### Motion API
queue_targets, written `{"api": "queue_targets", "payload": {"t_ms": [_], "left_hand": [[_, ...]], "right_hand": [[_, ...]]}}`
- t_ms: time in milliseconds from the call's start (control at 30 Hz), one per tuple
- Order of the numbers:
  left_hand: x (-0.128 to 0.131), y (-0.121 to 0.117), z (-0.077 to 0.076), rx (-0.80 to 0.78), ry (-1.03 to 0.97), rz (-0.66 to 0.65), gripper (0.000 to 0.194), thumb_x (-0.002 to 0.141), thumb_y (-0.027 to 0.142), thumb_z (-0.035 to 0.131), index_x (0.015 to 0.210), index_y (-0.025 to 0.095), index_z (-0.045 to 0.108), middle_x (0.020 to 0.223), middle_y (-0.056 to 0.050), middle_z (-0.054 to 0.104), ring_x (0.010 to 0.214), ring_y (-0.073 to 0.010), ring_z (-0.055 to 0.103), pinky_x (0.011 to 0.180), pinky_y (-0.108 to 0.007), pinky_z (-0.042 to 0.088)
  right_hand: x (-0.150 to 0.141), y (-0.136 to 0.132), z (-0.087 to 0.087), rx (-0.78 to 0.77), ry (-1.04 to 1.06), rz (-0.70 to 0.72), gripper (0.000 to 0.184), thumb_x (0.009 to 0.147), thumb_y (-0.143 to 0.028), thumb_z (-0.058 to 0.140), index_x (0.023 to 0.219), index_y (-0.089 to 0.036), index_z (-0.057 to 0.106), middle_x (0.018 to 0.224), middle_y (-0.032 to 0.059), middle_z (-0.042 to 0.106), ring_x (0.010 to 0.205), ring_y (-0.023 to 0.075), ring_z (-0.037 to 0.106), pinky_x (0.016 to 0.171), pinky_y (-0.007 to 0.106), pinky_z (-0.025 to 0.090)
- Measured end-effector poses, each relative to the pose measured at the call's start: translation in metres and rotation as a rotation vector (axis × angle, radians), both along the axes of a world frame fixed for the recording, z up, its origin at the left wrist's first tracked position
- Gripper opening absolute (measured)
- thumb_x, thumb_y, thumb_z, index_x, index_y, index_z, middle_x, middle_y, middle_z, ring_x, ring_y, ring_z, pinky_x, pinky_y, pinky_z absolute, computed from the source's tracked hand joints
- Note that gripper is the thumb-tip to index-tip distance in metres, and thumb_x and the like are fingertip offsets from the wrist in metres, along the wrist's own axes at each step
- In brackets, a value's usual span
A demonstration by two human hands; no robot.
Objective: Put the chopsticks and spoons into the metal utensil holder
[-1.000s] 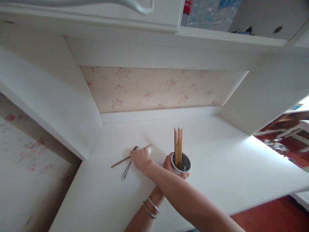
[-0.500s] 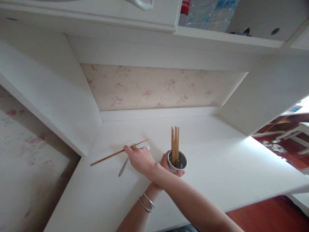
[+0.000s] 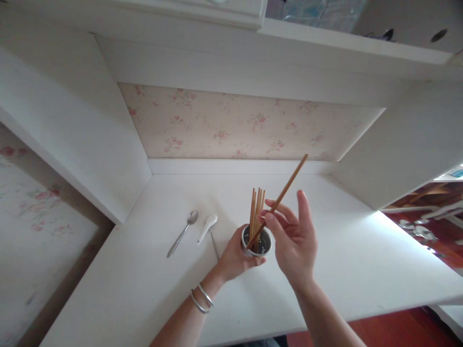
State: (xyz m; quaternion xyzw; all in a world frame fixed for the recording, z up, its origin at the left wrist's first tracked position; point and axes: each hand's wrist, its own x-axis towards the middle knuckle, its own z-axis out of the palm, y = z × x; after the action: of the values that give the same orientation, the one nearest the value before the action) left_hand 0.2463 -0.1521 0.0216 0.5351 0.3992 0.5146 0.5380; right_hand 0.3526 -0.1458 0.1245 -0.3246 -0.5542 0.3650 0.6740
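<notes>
My left hand [image 3: 235, 258] is wrapped round a round cup [image 3: 268, 248] with a pale rim and a dark inside. Several wooden chopsticks [image 3: 252, 212] stand upright in it. Between thumb and fingers, my right hand [image 3: 294, 241] pinches one chopstick [image 3: 288, 184], tilted up to the right, its lower end at the cup's mouth. To the left on the table lie a metal spoon [image 3: 181, 234] and a white spoon [image 3: 207, 228]. A thin metal handle [image 3: 214, 245] runs from beside the white spoon towards my left wrist, partly hidden by my hand.
The white tabletop [image 3: 347, 241] runs under everything. White side panels [image 3: 390, 144] and a cabinet [image 3: 181, 24] overhead enclose the space, with clear plastic bottles [image 3: 314, 14] on the open shelf. Floral wallpaper [image 3: 224, 125] covers the back.
My right hand has moved from the spoons on the left, across my left arm, to the cup's right side, bringing the chopstick along and turning it steeply upward. The spoons are now uncovered.
</notes>
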Motion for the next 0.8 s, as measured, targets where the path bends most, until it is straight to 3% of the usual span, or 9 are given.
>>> {"api": "queue_targets", "payload": {"t_ms": [167,367,567,800], "left_hand": [[0.000,0.001,-0.006,0.002,-0.060,-0.058,0.078,0.063,0.025,0.084,0.130,0.019,0.045,0.123,-0.012,0.062,0.112,-0.0264,0.059,0.101,-0.044,0.044],[0.003,0.003,-0.012,0.017,-0.103,-0.068,0.079,0.062,0.027,0.086,0.130,0.020,0.045,0.126,-0.013,0.060,0.116,-0.0275,0.057,0.103,-0.044,0.041],[0.005,0.006,-0.020,0.023,-0.108,-0.041,0.085,0.060,0.025,0.087,0.132,0.020,0.044,0.130,-0.013,0.058,0.121,-0.0307,0.053,0.106,-0.047,0.038],[0.004,0.006,-0.017,0.012,-0.076,-0.037,0.086,0.060,0.024,0.087,0.134,0.021,0.043,0.132,-0.012,0.057,0.122,-0.0298,0.053,0.106,-0.046,0.039]], "right_hand": [[0.030,0.030,-0.029,-0.218,-0.094,-0.155,0.039,0.084,-0.035,0.068,0.120,-0.021,0.064,0.105,0.0074,0.072,0.091,0.0222,0.072,0.088,0.046,0.058],[0.043,0.039,-0.064,-0.352,-0.226,-0.189,0.038,0.086,-0.047,0.061,0.109,-0.018,0.070,0.109,0.0100,0.073,0.092,0.0250,0.072,0.087,0.045,0.058],[0.042,0.033,-0.075,-0.407,-0.515,-0.116,0.037,0.089,-0.049,0.056,0.106,-0.022,0.074,0.100,0.0040,0.076,0.096,0.0257,0.070,0.086,0.035,0.055],[0.042,0.030,-0.087,-0.421,-0.445,-0.035,0.035,0.090,-0.047,0.056,0.109,-0.023,0.073,0.106,0.0026,0.075,0.098,0.0252,0.069,0.083,0.033,0.054]]}}
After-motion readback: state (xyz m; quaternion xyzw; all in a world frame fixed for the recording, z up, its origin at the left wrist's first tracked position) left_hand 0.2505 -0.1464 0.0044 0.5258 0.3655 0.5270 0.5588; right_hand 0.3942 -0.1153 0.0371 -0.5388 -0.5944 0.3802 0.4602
